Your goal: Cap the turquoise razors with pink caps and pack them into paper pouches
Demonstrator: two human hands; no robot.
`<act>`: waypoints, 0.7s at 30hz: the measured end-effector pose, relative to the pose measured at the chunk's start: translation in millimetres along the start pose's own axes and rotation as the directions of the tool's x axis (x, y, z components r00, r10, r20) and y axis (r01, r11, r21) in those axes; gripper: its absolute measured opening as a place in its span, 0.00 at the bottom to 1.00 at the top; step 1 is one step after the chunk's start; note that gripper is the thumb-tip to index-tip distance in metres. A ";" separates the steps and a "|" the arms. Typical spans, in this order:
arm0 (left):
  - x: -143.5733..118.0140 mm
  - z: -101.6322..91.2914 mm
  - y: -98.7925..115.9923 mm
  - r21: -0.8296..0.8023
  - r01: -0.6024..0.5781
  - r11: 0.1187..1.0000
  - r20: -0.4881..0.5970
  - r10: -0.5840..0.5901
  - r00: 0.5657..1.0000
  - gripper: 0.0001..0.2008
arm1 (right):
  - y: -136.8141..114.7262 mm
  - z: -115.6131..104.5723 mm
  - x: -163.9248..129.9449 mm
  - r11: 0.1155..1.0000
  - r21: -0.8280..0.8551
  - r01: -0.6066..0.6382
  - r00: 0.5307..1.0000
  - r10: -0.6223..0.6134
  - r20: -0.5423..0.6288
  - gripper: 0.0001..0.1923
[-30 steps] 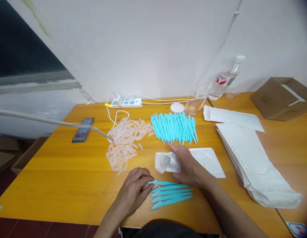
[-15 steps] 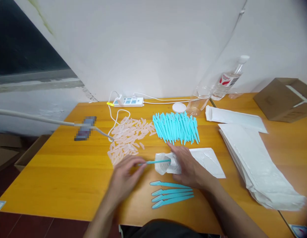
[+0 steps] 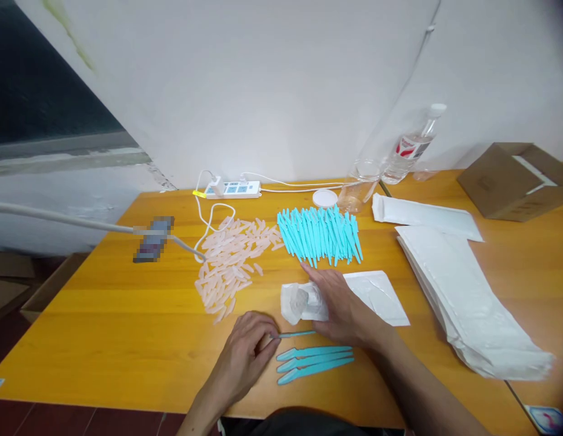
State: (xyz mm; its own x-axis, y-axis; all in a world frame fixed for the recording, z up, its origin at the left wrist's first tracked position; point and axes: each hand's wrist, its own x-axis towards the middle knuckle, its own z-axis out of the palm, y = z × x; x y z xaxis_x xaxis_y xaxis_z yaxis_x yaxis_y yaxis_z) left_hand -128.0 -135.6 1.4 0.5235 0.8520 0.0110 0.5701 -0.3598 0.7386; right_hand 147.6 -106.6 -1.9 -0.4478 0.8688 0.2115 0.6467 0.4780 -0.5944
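Note:
My left hand [image 3: 249, 351] pinches the near end of a teal razor [image 3: 296, 333] that lies low over the wooden table [image 3: 127, 327]. Just below it, three more teal razors [image 3: 314, 358] lie side by side. My right hand [image 3: 342, 303] grips a small white pouch [image 3: 300, 301], whose open mouth faces left. A big pile of teal razors [image 3: 320, 233] lies beyond it, with a heap of pale pink caps [image 3: 233, 257] to its left. A flat white pouch [image 3: 376, 290] sits under my right hand's far side.
A thick stack of white pouches [image 3: 458, 297] covers the right side, with a cardboard box [image 3: 513, 178] behind it. At the back stand a power strip [image 3: 231, 189], a glass jar [image 3: 361, 184], a white lid [image 3: 324, 197] and a plastic bottle [image 3: 411, 145]. A phone [image 3: 152, 239] lies left.
My left hand carried one teal razor up into the pouch's mouth, then came back down to the row and took hold of another. The row has shrunk. My right hand stayed on the pouch.

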 end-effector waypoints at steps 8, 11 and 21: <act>-36.5 -36.7 -12.3 0.017 0.103 0.995 -0.290 -0.093 0.952 0.07 | 2.8 2.2 -1.3 0.999 -0.028 -0.024 1.000 0.025 0.008 0.56; -39.0 0.9 -7.1 0.189 -0.122 0.974 -0.173 0.155 0.973 0.19 | 0.9 3.7 -2.3 0.998 -0.054 -0.022 1.000 0.023 0.016 0.55; -23.0 3.7 -7.4 0.239 -0.104 0.965 -0.223 0.159 0.962 0.15 | 2.0 4.9 -3.6 0.999 -0.024 -0.027 0.999 0.028 0.028 0.53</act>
State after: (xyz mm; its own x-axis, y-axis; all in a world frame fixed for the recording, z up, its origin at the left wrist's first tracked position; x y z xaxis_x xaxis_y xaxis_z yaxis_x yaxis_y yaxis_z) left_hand -142.0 -154.0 -6.8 0.4525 0.8472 0.2784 0.6476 -0.5267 0.5506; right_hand 147.5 -109.4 -7.7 -0.4467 0.8778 0.1733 0.6732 0.4573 -0.5811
